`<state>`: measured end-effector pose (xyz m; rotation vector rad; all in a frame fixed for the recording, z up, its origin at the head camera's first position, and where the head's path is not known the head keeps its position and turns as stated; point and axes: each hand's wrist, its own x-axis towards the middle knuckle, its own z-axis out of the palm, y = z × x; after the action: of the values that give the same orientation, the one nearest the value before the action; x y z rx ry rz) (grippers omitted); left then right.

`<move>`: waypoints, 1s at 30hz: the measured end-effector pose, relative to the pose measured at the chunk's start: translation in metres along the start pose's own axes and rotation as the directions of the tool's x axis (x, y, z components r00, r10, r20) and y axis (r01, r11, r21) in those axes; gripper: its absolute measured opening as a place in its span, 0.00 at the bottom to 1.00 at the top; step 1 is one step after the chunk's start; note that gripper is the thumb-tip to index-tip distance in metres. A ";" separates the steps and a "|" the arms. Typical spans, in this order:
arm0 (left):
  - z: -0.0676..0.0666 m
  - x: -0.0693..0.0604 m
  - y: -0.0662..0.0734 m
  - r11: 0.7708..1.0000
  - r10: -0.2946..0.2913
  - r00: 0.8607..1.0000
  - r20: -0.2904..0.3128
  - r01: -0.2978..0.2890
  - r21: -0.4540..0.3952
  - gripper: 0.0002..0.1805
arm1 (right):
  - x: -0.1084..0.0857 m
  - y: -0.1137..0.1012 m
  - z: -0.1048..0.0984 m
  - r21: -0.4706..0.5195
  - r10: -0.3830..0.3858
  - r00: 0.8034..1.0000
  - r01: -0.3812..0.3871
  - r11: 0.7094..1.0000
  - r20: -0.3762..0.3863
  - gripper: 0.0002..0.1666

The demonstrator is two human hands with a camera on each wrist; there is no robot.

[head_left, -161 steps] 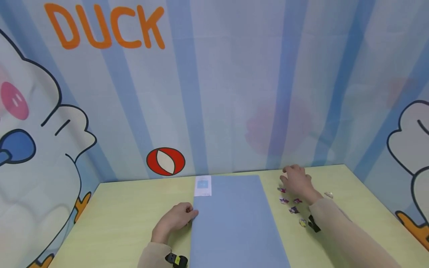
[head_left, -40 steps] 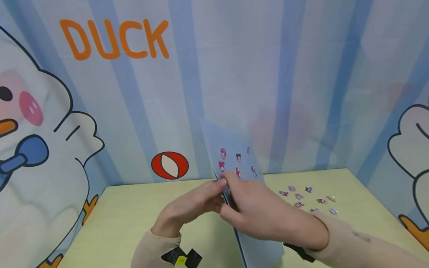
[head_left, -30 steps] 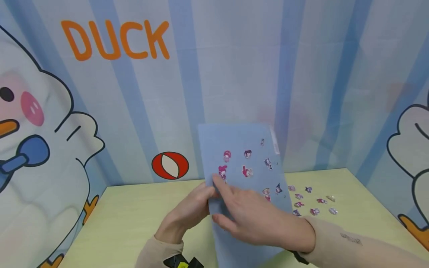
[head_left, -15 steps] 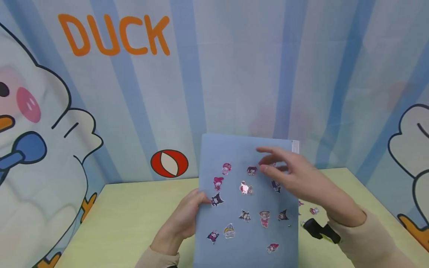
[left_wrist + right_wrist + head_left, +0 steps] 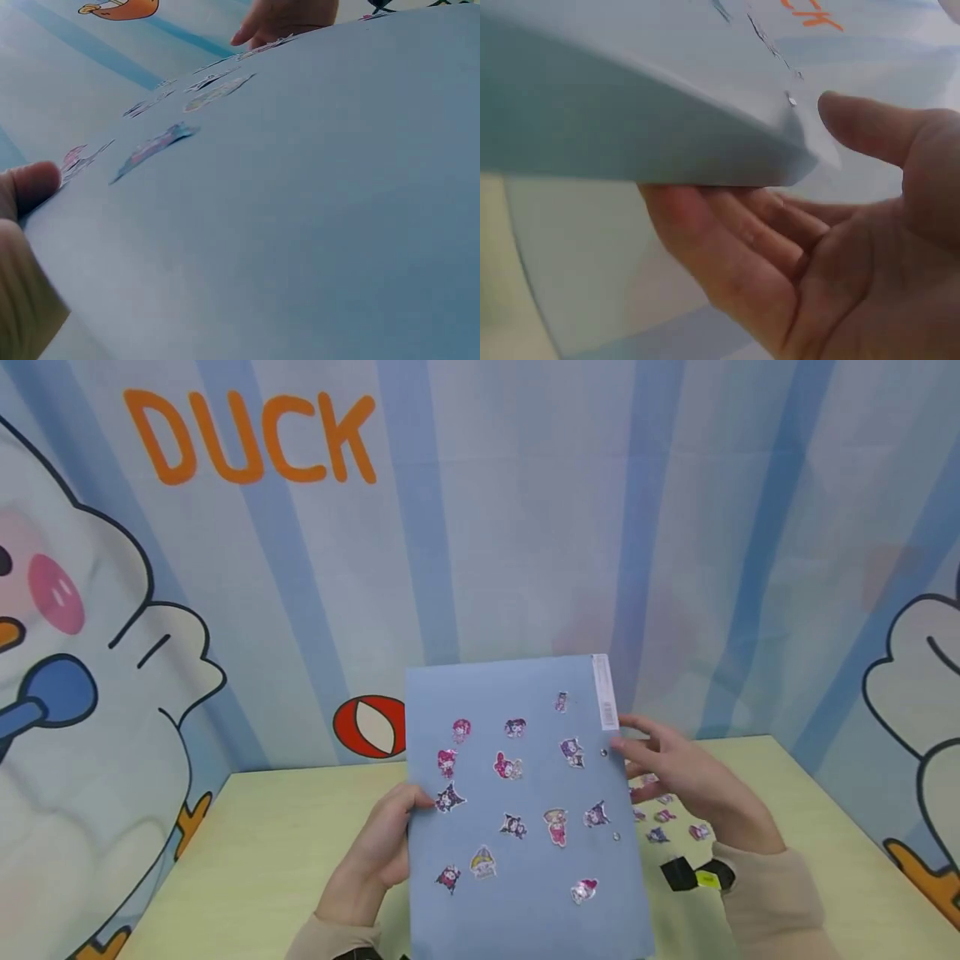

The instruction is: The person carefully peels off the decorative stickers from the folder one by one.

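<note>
A blue folder [image 5: 525, 910] stands tilted up before me, its face dotted with several cartoon stickers [image 5: 557, 827] and a white barcode label [image 5: 605, 692] at the upper right corner. My left hand [image 5: 375, 843] grips its left edge, thumb on the front beside a dark sticker, fingers mostly hidden behind. At the right edge is my right hand [image 5: 693, 781]. In the right wrist view, the right fingers [image 5: 727, 255] reach under the folder and touch its back, while the thumb [image 5: 862, 124] stands a little off the edge.
Several loose stickers [image 5: 657, 835] lie on the pale yellow table [image 5: 277, 835] to the right, partly hidden by the folder and right hand. A striped blue backdrop [image 5: 517, 527] with duck drawings rises behind the table.
The folder lay flat, then was lifted, turned and tilted so its stickered face shows. The right hand left the left edge, crossed the front and came to the right edge.
</note>
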<state>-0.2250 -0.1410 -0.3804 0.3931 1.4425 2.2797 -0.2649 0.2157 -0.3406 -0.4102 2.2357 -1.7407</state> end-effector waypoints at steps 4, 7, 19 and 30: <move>-0.007 0.005 0.001 0.999 0.011 0.999 -0.045 -0.013 -0.040 0.28 | 0.007 0.017 0.006 0.106 -0.011 0.990 -0.004 0.994 0.141 0.34; -0.012 0.010 0.000 0.998 0.019 0.993 -0.119 -0.027 -0.065 0.26 | 0.011 0.024 0.009 0.140 -0.066 0.982 0.042 0.989 0.175 0.30; -0.048 -0.004 -0.014 0.903 -0.008 0.970 -0.243 0.112 0.415 0.27 | 0.029 0.054 0.016 0.289 0.001 0.994 -0.033 0.957 0.112 0.24; -0.060 -0.014 -0.032 0.736 -0.115 0.919 -0.376 0.333 0.589 0.26 | 0.052 0.104 0.035 0.268 0.201 0.978 -0.209 0.941 0.057 0.28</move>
<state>-0.2337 -0.1828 -0.4352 0.0186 2.3031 1.6342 -0.3047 0.1892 -0.4515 -0.1343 1.9030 -1.8783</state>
